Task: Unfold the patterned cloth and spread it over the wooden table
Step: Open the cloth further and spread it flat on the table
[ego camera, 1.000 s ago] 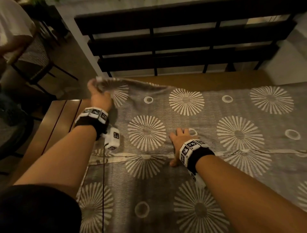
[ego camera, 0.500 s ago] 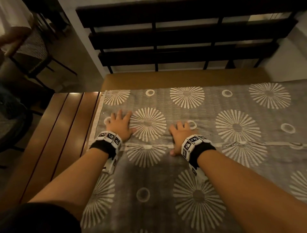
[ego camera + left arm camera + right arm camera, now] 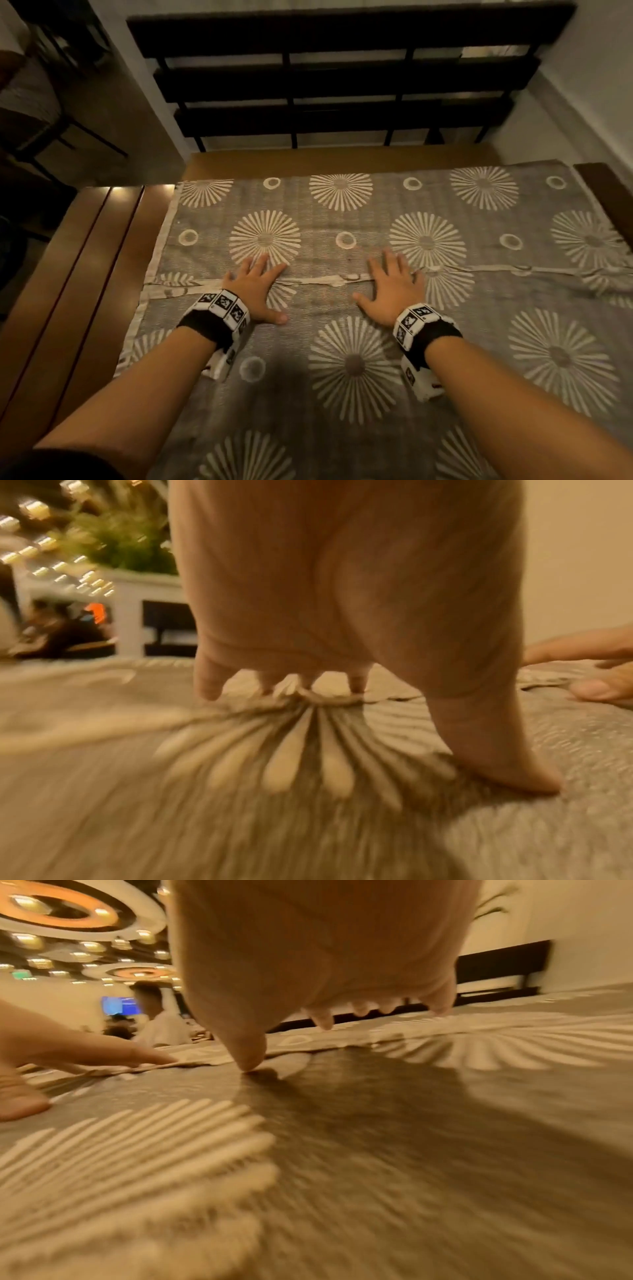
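The grey patterned cloth [image 3: 342,212] with pale sunburst and ring motifs lies flat over most of the wooden table [image 3: 85,260]. A pale hem band [image 3: 322,279] crosses it from left to right. My left hand [image 3: 255,286] rests palm down on the cloth across that band, fingers straight and spread. My right hand [image 3: 394,286] lies flat the same way a little to the right. In the left wrist view the left hand [image 3: 342,615] presses the cloth [image 3: 308,764]. The right hand [image 3: 325,961] shows flat on the cloth [image 3: 411,1123] in the right wrist view.
Bare wooden slats of the table show left of the cloth. A dark slatted bench back [image 3: 342,78] stands beyond the far edge. A dark chair [image 3: 44,120] stands at the far left. A wooden corner [image 3: 603,192] shows at the right.
My left hand let go of the raised far-left corner, which now lies flat, and came down palm flat. Both hands slid along the cloth; the right one stays flat.
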### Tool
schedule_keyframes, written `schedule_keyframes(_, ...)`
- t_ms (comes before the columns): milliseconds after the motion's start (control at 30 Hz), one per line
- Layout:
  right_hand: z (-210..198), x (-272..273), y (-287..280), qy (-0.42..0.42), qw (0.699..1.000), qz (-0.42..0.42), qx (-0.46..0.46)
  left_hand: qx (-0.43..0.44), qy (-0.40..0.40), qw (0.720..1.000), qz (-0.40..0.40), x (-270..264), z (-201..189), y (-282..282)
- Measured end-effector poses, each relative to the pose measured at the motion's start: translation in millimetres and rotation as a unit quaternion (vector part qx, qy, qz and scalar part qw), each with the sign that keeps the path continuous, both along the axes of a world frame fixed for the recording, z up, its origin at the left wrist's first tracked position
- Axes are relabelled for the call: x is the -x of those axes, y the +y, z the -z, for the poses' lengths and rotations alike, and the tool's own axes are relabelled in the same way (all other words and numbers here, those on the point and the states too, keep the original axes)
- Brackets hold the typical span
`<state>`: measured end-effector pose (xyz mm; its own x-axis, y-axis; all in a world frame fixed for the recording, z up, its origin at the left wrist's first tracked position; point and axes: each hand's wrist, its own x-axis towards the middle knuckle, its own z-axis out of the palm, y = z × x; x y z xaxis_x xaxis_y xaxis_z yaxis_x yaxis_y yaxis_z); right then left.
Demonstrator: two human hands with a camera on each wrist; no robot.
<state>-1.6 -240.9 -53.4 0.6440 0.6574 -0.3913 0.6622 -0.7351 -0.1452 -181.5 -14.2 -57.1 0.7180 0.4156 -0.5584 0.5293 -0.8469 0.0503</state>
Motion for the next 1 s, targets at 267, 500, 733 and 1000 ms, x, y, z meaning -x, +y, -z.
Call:
schedule_keyframes(267, 3, -18, -71, 0.112, 0.958, 0.260, 0.037, 0.001, -0.085, 0.983, 0.161, -94, -17, -69)
schedule_keyframes(500, 9, -17, -81, 0.134, 0.941, 0.309, 0.030, 0.031, -0.011, 0.996, 0.082, -107, 1, -92)
schedule_keyframes(733, 0, -84, -54, 0.142, 0.984, 0.059, 0.090, 0.024, 0.059, 0.994, -0.093, -67, -6, -175)
schedule_keyframes(1000, -7, -101, -10, 0.021, 0.964, -0.234, 0.123, 0.185, -0.084, 0.976, -0.083, -79, -23, -202)
